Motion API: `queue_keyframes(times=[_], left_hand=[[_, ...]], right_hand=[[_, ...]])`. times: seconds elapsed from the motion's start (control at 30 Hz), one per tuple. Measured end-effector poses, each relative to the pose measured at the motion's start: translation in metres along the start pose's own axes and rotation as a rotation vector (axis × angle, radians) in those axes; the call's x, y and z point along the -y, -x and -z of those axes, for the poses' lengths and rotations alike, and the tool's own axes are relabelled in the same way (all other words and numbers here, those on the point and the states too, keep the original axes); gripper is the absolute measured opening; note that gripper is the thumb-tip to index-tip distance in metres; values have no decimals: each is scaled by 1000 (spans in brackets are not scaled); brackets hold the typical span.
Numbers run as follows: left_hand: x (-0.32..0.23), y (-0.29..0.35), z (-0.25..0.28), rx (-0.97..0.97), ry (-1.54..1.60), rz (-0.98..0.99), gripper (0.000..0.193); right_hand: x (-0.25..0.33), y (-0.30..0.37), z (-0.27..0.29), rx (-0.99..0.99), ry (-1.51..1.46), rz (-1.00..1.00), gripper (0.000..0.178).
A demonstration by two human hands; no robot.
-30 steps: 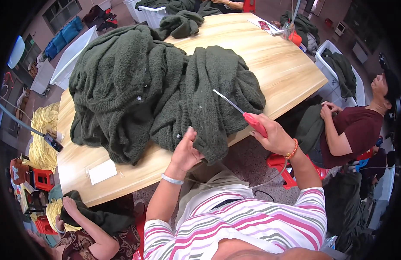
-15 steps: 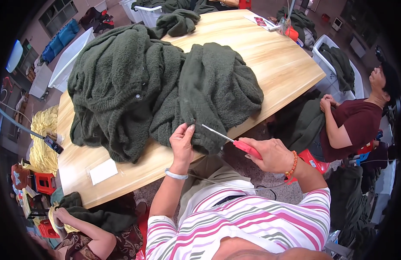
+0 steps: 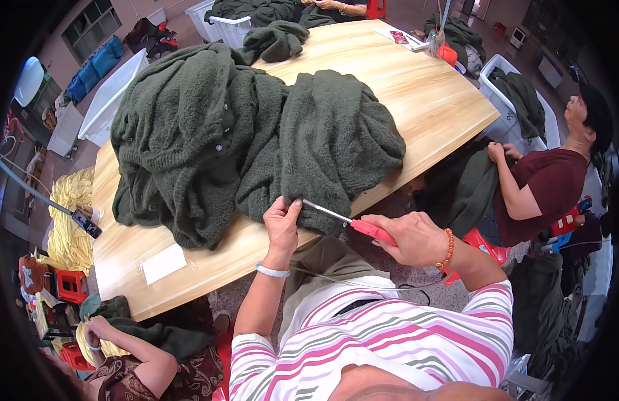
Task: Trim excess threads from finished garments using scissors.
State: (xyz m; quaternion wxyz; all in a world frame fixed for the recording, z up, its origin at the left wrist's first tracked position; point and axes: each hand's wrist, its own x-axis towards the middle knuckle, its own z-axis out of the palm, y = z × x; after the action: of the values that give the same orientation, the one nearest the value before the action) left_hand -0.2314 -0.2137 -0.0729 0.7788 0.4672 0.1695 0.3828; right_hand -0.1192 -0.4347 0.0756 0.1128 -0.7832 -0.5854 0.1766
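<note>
A dark green knitted cardigan (image 3: 333,134) lies bunched on the near part of the table, its lower edge hanging over the front. My left hand (image 3: 282,224) pinches the edge of that knit between thumb and fingers. In my right hand (image 3: 416,238), closed round the handle, is a red-handled tool (image 3: 373,230) with a thin metal shaft. The shaft points left, and its tip meets the knit beside my left thumb; the exact tip is too small to make out. A larger heap of the same green knitwear (image 3: 182,134), with several shiny buttons, sits to the left.
The wooden table (image 3: 449,100) carries a white paper (image 3: 164,263) at its near left. Co-workers sit at the right (image 3: 540,177) and lower left (image 3: 145,361), each handling green knitwear. White bins (image 3: 112,100) stand around the table. A thin cable (image 3: 416,288) hangs before my waist.
My right hand has moved the tool slightly left, bringing the shaft's tip from apart to my left fingertips. My left hand keeps its pinch, almost in place.
</note>
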Motion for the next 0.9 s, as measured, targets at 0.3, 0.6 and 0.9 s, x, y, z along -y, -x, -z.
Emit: queue_keyframes(times=[0.3, 0.6, 0.9], left_hand=[[-36, 20, -18, 421, -222, 437, 4], [-69, -75, 12, 166, -58, 615, 39], [-53, -98, -20, 241, 67, 449, 10]], right_hand=[[-21, -7, -8, -186, -137, 59, 46], [-38, 2, -7, -271, -197, -16, 46], [-49, -6, -1, -340, -226, 14, 44]])
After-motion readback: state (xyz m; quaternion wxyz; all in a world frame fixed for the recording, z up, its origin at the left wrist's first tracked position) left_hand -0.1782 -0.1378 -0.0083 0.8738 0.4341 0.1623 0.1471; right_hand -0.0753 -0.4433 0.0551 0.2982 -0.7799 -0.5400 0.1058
